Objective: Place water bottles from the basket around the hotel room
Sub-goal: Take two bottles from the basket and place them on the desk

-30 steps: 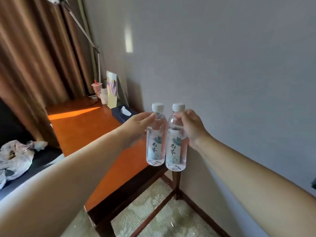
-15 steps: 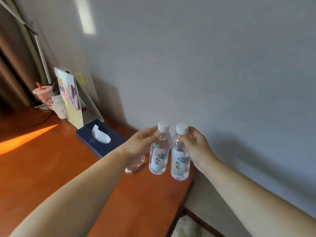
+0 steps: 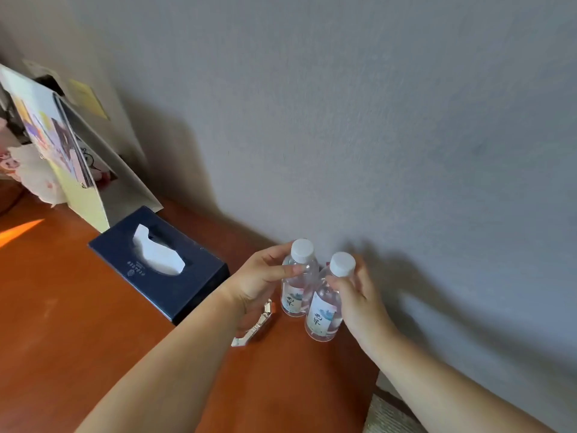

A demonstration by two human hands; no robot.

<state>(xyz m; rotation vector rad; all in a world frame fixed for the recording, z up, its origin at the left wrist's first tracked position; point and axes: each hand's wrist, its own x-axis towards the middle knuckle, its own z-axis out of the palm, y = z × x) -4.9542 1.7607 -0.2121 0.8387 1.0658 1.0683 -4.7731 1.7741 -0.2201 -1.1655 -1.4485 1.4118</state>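
Note:
Two small clear water bottles with white caps and pale labels stand upright side by side on the orange-brown desk (image 3: pixel 93 323), close to the grey wall. My left hand (image 3: pixel 259 282) grips the left bottle (image 3: pixel 296 285) near its neck, thumb across the front. My right hand (image 3: pixel 356 295) grips the right bottle (image 3: pixel 324 310) just under its cap. The bases of both bottles appear to rest on the desk surface. No basket is in view.
A dark blue tissue box (image 3: pixel 159 264) lies left of the bottles. A clear glass tray (image 3: pixel 253 326) sits under my left wrist. A propped card stand (image 3: pixel 62 157) and a drink cup stand at the far left. The desk's right edge (image 3: pixel 371 398) drops to carpet.
Both hands have carried the bottles forward and down from mid-air to the desk's back right corner by the wall, still holding them.

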